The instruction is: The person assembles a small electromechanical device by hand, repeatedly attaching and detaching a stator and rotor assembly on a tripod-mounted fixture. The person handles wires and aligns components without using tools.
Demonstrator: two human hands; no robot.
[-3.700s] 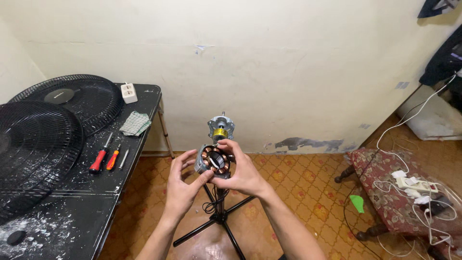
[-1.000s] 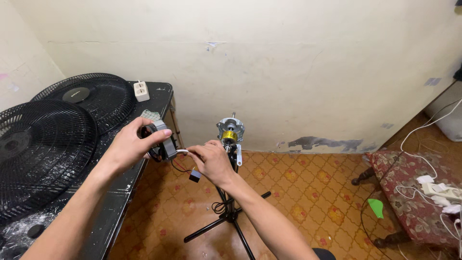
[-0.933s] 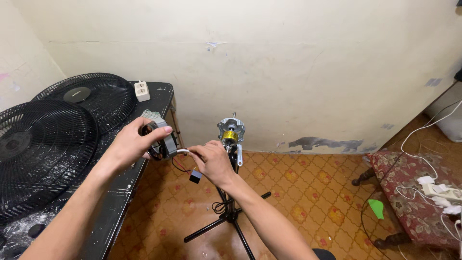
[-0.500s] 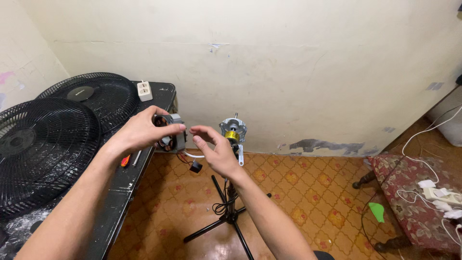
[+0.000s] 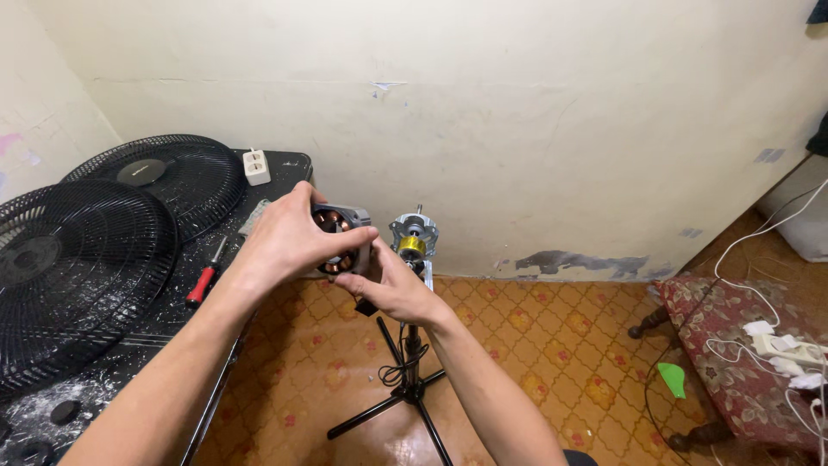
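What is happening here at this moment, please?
A person holds a small fan motor, its copper windings showing, in both hands: the left hand wraps over it and the right hand supports it from below. Just behind stands a tripod stand with a bare motor shaft assembly. Two black fan grilles and a red screwdriver lie on the dark table.

motor stator: grey housing, copper windings showing, was held up beside the black table's edge.

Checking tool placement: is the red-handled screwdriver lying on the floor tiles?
No, the red-handled screwdriver lies on the black table, beside the fan grilles.
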